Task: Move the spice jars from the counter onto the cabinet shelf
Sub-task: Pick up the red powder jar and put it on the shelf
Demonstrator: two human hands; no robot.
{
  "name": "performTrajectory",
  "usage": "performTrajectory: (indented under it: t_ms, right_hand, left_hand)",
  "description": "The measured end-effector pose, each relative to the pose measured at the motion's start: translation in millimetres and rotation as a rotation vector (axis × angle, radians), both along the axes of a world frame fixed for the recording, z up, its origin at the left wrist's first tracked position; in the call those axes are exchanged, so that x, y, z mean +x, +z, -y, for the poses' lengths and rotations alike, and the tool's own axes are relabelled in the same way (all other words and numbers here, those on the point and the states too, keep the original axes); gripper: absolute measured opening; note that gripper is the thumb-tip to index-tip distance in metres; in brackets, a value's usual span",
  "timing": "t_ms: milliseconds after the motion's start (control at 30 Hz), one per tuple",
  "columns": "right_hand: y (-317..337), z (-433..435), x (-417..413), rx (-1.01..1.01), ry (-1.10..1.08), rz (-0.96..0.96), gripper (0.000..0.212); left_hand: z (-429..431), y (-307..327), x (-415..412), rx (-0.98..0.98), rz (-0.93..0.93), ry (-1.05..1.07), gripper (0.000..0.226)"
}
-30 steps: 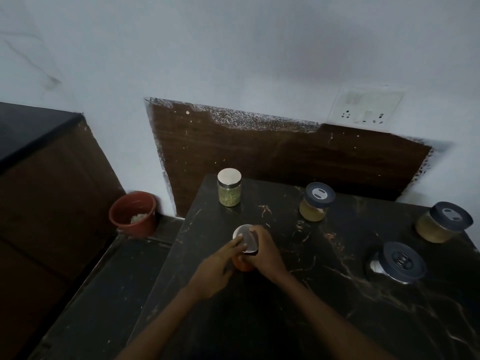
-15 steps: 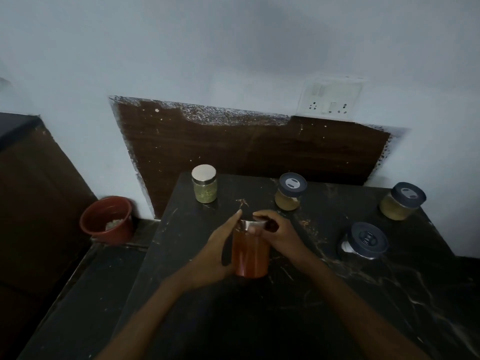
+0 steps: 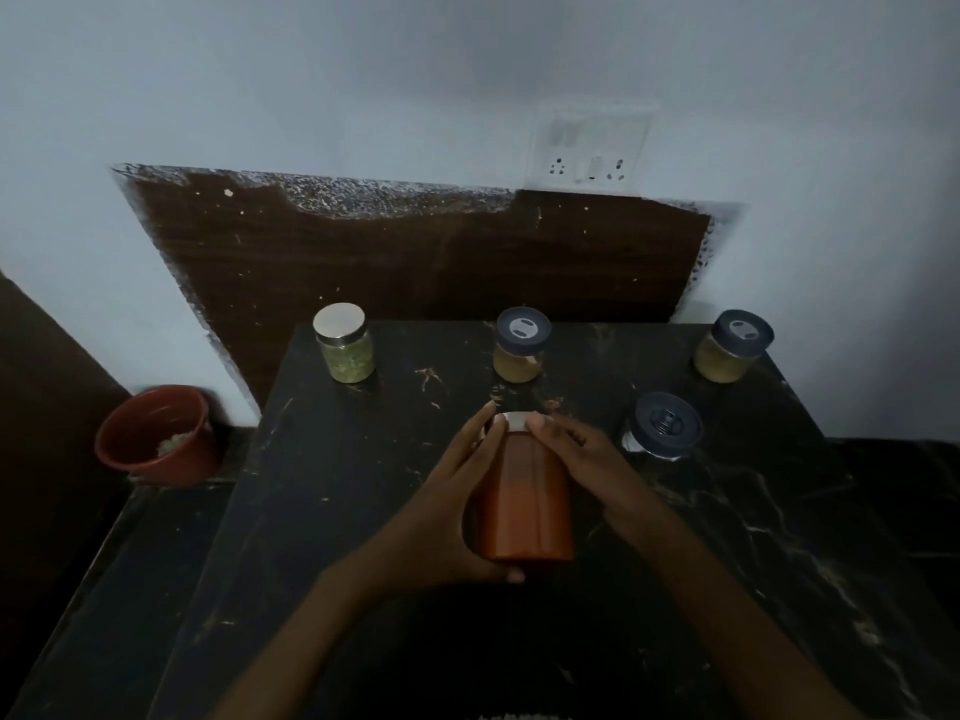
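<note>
Hands frame the tall orange-red spice jar with a silver lid (image 3: 524,501) above the black marble counter (image 3: 337,485): the left hand (image 3: 441,511) cups its side and base, the right hand (image 3: 592,459) grips near the lid. Four smaller jars stand behind.

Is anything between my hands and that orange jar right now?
Nothing visible. The left hand and right hand both wrap the orange jar directly, with the fingers near its lid. The cabinet shelf isn't in view.
</note>
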State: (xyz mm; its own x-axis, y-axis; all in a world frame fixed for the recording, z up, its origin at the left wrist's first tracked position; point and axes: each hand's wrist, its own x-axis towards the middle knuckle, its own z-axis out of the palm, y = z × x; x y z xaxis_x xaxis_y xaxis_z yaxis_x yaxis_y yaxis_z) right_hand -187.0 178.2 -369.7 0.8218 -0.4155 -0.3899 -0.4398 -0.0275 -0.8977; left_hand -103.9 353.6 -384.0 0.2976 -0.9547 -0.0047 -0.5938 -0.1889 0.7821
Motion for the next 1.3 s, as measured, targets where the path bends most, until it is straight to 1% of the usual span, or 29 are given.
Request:
performTrajectory:
  t_ms: [100,133,267,300,333,400,433,467,533,600,700,833,933,967,1067,1100,1133,1200,1233,1300]
  right_hand:
    - [4,4,-9,0.004,0.041,0.020,0.017]
    - [5,6,-12,0.005,0.061,0.034,0.012]
    - [9,11,-21,0.030,0.138,0.044,0.007]
    - [10,12,-24,0.047,0.168,0.057,0.015]
    - [9,15,-28,0.060,0.208,0.083,0.034]
    - [7,19,-35,0.071,0.301,0.119,0.078]
    - [6,21,-39,0.060,0.348,0.126,0.095]
    - [5,24,-43,0.039,0.398,0.130,0.107]
    - [7,27,-50,-0.030,0.489,0.121,0.120]
    - [13,27,-55,-0.138,0.551,0.088,0.123]
    - [20,23,-56,-0.268,0.577,0.058,0.121]
    - [20,13,-54,-0.402,0.576,0.094,0.124]
    - [24,16,-59,-0.400,0.575,0.080,0.129]
    - [26,19,-61,-0.374,0.573,0.067,0.131]
    - [28,23,-66,-0.321,0.556,0.056,0.128]
    - [28,23,-67,-0.340,0.549,0.063,0.126]
    - [28,21,-66,-0.372,0.539,0.067,0.125]
    - [28,18,-63,-0.439,0.524,0.073,0.123]
    - [28,16,-62,-0.466,0.523,0.084,0.123]
    - [28,17,-61,-0.499,0.534,0.100,0.124]
  left_hand:
    - [5,0,-7,-0.036,0.049,0.022,0.124]
    - [6,0,-9,-0.053,0.071,0.026,0.123]
    - [8,1,-12,-0.059,0.121,0.024,0.119]
    - [9,2,-12,-0.066,0.120,0.025,0.119]
    - [9,3,-12,-0.077,0.115,0.026,0.118]
    - [11,4,-12,-0.099,0.106,0.027,0.118]
    - [11,4,-12,-0.108,0.101,0.028,0.117]
    - [12,3,-13,-0.117,0.096,0.030,0.117]
    - [14,2,-13,-0.129,0.075,0.040,0.118]
    - [13,-1,-13,-0.134,0.019,0.048,0.119]
    - [13,-3,-15,-0.110,-0.058,0.045,0.122]
    - [17,1,-17,-0.029,-0.010,0.011,0.128]
    - [17,5,-17,-0.049,-0.047,0.037,0.128]
    - [16,5,-17,-0.065,-0.091,0.047,0.128]
    - [12,7,-16,-0.076,-0.236,0.046,0.127]
    - [12,8,-16,-0.058,-0.245,0.032,0.127]
    - [14,7,-15,-0.035,-0.216,0.021,0.129]
    - [17,8,-14,0.002,-0.120,0.018,0.131]
    - [18,10,-13,0.008,-0.108,0.024,0.130]
    - [17,11,-12,-0.009,-0.147,0.037,0.127]
